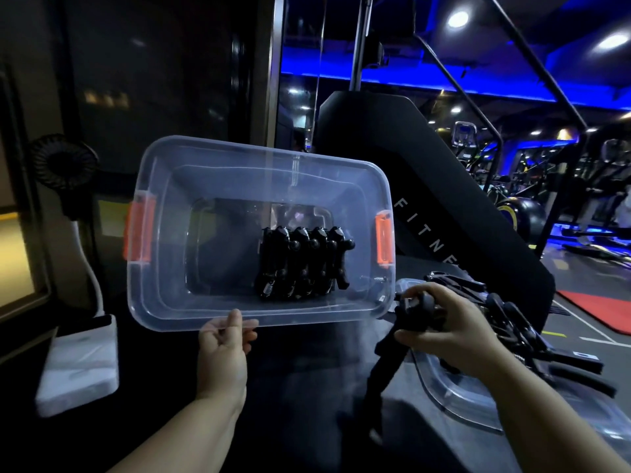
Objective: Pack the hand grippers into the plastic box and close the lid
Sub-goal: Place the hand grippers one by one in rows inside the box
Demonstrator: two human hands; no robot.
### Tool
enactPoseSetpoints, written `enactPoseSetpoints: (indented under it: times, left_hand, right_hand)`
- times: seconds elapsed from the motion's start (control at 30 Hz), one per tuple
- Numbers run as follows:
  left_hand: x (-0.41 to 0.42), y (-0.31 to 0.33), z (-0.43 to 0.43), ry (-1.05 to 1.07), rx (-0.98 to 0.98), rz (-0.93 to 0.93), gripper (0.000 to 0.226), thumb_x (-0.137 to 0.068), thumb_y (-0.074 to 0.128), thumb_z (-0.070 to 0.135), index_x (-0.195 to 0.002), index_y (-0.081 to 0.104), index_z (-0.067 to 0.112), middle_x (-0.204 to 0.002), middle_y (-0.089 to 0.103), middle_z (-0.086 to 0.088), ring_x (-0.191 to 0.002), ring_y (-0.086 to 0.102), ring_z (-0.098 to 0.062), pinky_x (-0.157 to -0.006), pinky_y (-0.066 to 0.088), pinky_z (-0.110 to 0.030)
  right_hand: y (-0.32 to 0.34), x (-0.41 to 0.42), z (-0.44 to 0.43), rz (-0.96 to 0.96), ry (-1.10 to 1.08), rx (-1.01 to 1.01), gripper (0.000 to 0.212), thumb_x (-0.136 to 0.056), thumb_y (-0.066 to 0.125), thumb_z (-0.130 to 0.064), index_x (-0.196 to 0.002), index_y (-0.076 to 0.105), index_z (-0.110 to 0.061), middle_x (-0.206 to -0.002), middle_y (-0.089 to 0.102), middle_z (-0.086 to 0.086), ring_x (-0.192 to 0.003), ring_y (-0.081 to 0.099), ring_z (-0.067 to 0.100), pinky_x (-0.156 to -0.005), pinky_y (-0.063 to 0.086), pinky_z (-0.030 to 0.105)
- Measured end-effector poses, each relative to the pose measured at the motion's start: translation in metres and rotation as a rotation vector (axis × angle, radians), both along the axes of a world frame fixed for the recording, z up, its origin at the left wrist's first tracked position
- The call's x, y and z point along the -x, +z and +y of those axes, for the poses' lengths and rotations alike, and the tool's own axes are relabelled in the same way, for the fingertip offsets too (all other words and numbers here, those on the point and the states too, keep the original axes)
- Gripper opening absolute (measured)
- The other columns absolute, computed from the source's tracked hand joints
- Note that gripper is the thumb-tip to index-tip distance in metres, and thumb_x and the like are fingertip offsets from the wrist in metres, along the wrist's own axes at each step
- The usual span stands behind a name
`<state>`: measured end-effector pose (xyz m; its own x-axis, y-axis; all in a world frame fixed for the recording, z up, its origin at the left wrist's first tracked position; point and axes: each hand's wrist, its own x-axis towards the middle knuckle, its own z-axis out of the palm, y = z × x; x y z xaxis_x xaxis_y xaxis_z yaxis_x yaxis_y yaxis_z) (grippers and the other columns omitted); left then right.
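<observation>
your left hand (223,349) pinches the near rim of the plastic box (150,302), thumb over the edge, with the box tipped toward you. the thin clear plastic will likely flex, so support a wall too. your right hand (450,332) curls around one hand gripper (415,310) just beside the box's right corner. it is probably dense and sprung, so grasp both handles. beyond, loose grippers (519,329) lie heaped on the clear lid (454,397), and packed grippers (300,264) sit in a row inside the box.

Dim blue-lit scene, ceiling-light glare, warped edges
</observation>
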<state>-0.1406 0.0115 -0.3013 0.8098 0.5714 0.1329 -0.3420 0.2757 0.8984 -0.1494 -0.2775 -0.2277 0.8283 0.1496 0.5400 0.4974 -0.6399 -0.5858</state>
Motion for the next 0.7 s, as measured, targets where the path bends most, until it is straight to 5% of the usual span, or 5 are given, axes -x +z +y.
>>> enactPoseSetpoints:
  times: [0.17,0.37,0.7]
  left_hand:
    - [0.001,0.001,0.000,-0.008,-0.005,0.000,0.012,-0.098,0.047,0.026,-0.097,0.047,0.014,-0.083,0.067,-0.002,-0.073,0.057,-0.011,-0.068,0.044,-0.025]
    - [0.002,0.000,0.002,-0.009,-0.011,0.006,0.010,-0.098,0.047,0.026,-0.095,0.046,0.017,-0.083,0.068,-0.002,-0.073,0.058,-0.012,-0.068,0.043,-0.026]
    - [0.004,0.002,0.002,-0.017,-0.009,0.017,0.011,-0.097,0.047,0.030,-0.092,0.045,0.020,-0.084,0.068,0.000,-0.075,0.058,-0.011,-0.072,0.044,-0.026]
  right_hand:
    - [-0.002,0.008,0.028,-0.020,0.094,0.052,0.055,-0.050,0.077,-0.045,-0.102,0.060,-0.042,-0.099,0.063,-0.018,-0.095,0.059,0.005,-0.078,0.047,0.018]
    - [0.000,0.014,0.046,-0.063,0.117,0.100,0.055,-0.053,0.076,-0.047,-0.104,0.056,-0.046,-0.110,0.056,-0.025,-0.106,0.053,0.004,-0.081,0.042,0.014]
    - [-0.009,0.010,0.074,0.124,0.238,-0.055,0.056,-0.061,0.069,-0.026,-0.114,0.053,-0.038,-0.111,0.059,-0.010,-0.104,0.058,0.016,-0.092,0.049,0.043]
